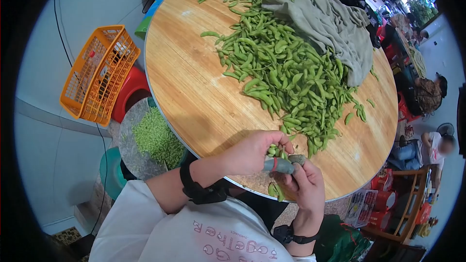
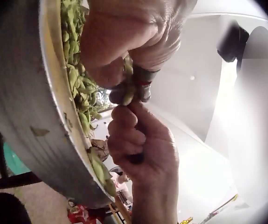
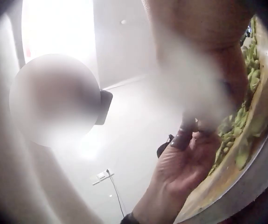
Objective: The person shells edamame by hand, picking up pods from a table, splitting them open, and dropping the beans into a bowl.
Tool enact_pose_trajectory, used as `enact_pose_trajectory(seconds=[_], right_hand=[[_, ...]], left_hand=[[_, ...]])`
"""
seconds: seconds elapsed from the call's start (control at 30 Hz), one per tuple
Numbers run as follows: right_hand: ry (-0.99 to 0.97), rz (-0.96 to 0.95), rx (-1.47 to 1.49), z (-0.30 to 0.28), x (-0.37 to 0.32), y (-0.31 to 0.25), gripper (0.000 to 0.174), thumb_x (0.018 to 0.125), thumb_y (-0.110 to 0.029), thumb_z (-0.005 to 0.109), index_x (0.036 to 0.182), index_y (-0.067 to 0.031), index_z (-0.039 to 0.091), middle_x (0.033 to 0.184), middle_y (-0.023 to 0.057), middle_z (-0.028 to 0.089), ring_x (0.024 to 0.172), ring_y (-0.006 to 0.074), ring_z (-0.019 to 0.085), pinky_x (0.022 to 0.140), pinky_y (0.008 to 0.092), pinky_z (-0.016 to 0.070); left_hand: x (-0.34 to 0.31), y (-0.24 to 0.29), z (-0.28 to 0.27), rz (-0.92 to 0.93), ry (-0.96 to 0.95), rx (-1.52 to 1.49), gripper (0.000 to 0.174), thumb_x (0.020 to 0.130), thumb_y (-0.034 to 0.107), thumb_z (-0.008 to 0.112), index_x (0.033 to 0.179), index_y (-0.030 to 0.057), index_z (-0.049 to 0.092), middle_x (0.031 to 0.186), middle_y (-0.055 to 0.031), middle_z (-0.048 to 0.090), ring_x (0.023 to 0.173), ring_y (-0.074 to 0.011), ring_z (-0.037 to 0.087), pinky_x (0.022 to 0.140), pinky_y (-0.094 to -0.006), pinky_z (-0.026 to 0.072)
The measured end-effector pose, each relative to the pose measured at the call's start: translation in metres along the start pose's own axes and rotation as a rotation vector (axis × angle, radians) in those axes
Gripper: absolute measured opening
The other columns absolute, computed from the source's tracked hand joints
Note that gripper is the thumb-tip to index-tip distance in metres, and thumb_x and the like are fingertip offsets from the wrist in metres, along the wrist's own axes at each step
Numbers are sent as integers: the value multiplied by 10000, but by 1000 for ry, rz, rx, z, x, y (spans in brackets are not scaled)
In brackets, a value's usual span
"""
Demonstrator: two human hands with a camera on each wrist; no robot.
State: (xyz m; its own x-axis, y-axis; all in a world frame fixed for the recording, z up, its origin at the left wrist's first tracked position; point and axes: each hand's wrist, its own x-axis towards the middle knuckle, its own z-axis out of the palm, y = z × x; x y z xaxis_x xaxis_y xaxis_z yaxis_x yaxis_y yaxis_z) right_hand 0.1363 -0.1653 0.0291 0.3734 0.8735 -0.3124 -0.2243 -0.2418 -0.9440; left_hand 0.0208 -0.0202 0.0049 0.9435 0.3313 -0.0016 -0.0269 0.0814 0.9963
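Observation:
Both hands meet over the near edge of the round table. My left hand [image 1: 247,155] curls round several green soybeans [image 1: 274,151], and a grey cover with a red band [image 1: 279,165] sits on its thumb. Facing it, my right hand [image 1: 309,184] has a grey cover [image 1: 296,159] on its thumb, with the fingers bent. In the left wrist view a green soybean pod [image 2: 128,95] is pinched where the fingertips of the two hands come together. Below the hands, loose green pods [image 1: 275,191] lie at the table's rim.
A large heap of soybean pods [image 1: 286,73] covers the wooden table [image 1: 194,77], partly under a grey-green cloth [image 1: 335,24]. Shelled beans [image 1: 158,136] lie on a lower round surface at left, near an orange basket [image 1: 99,75] and red stool [image 1: 130,92]. Other people sit at right.

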Motion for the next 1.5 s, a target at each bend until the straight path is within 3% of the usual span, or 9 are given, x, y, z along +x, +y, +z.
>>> enact_pose_trajectory(seconds=[0.2, 0.57, 0.87, 1.0, 1.13, 1.27, 1.33, 1.4, 1.5], right_hand=[[-40, 26, 379, 6, 6, 4, 116, 902, -89, 477, 947, 4, 530, 616, -30, 481, 527, 14, 386, 465, 156, 273], [334, -590, -1030, 43, 10, 11, 128, 772, -59, 618, 742, -8, 505, 560, 149, 510, 474, 321, 498, 450, 333, 404], [346, -362, -224, 40, 20, 24, 59, 824, -41, 588, 826, 3, 549, 602, 14, 540, 547, 56, 488, 497, 224, 394], [439, -633, -542, 48, 21, 22, 61, 835, -49, 580, 832, 3, 548, 618, -11, 526, 529, 57, 473, 491, 200, 375], [267, -228, 60, 26, 6, 13, 71, 850, -66, 551, 834, 3, 554, 627, -20, 529, 526, 59, 479, 480, 185, 369], [-542, -114, -198, -14, -14, -3, 180, 803, -143, 623, 809, 12, 531, 550, -7, 475, 488, 74, 456, 452, 235, 365], [-598, -177, -442, -8, -1, -12, 277, 763, -214, 666, 778, 15, 510, 519, 62, 478, 464, 166, 494, 460, 297, 394], [306, -296, -1149, 10, 13, -7, 326, 751, -267, 674, 759, 9, 501, 547, 143, 525, 506, 293, 546, 484, 359, 427], [518, -256, -1331, 25, 38, -5, 292, 768, -239, 651, 744, 3, 490, 585, 199, 551, 553, 377, 555, 493, 431, 428]], left_hand=[[3, -17, -1, -156, 10, -676, 177, 832, 40, 576, 1009, 36, 583, 892, -16, 581, 768, -68, 530, 650, -190, 422], [-6, -3, 28, -116, 341, -386, 247, 846, -36, 424, 1015, 25, 593, 842, 14, 555, 731, -36, 482, 559, -162, 389], [-7, -3, 24, -221, 395, -812, 259, 866, -36, 408, 1076, -2, 556, 878, -31, 553, 659, -46, 455, 474, -165, 322], [-10, -4, 27, -184, 415, -957, 243, 881, -5, 419, 1091, -14, 543, 838, -28, 535, 633, -51, 428, 470, -164, 304], [-15, -1, 8, -107, 448, -810, 249, 898, 63, 444, 1124, -19, 512, 792, -11, 501, 616, -47, 404, 469, -157, 289], [-22, -2, -18, -20, 459, -830, 248, 899, 95, 461, 1117, -17, 502, 770, -5, 483, 597, -39, 378, 467, -150, 273], [-23, 1, -19, -37, 461, -829, 234, 899, 93, 460, 1103, -12, 506, 765, -6, 479, 586, -45, 369, 467, -153, 267], [-23, -1, -17, -70, 429, -805, 230, 901, 97, 458, 1096, -13, 512, 768, -8, 484, 594, -52, 383, 476, -163, 274], [-18, 8, -10, -151, 461, -726, 219, 900, 97, 459, 1077, -10, 528, 771, -7, 488, 607, -58, 402, 493, -170, 288]])
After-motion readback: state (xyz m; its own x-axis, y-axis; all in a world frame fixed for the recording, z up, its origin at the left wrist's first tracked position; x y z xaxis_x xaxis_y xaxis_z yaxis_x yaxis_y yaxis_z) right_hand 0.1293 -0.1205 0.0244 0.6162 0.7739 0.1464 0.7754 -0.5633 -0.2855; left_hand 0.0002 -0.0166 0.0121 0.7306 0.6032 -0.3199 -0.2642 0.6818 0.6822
